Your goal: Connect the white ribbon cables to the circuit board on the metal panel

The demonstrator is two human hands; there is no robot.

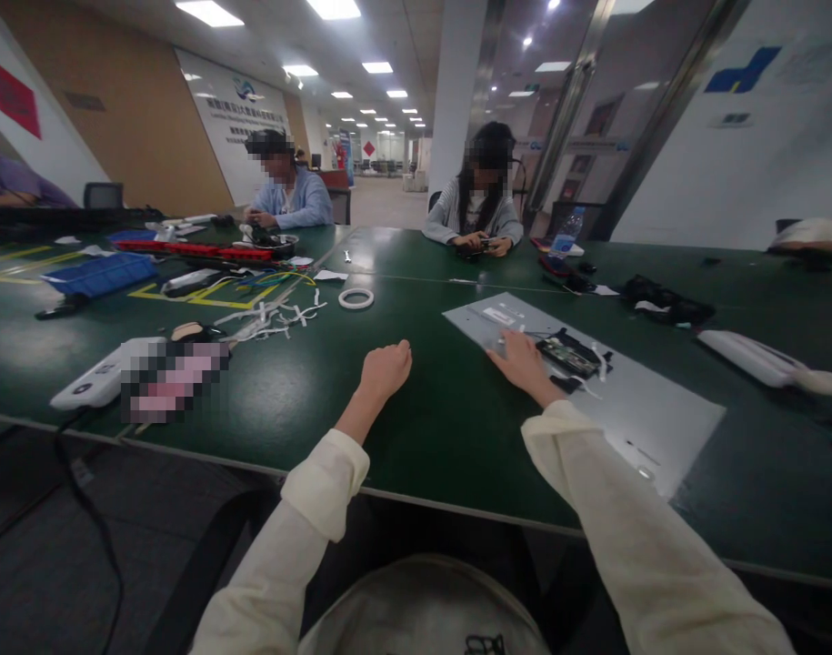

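My left hand is closed above the green table, its knuckles facing away; whatever is inside the fingers, if anything, is hidden. To its right, my right hand lies on a flat grey panel with thumb and fingers apart. Beside those fingers, on the panel, sits a dark electronic part with an exposed circuit board and white strips around it. A white label marks the panel's far left part. A roll of white tape lies flat beyond my left hand.
Cut white strips lie scattered at left, near a blue tray and a white power bank-like device. Two people sit across the green table. A water bottle and a long white device are at right.
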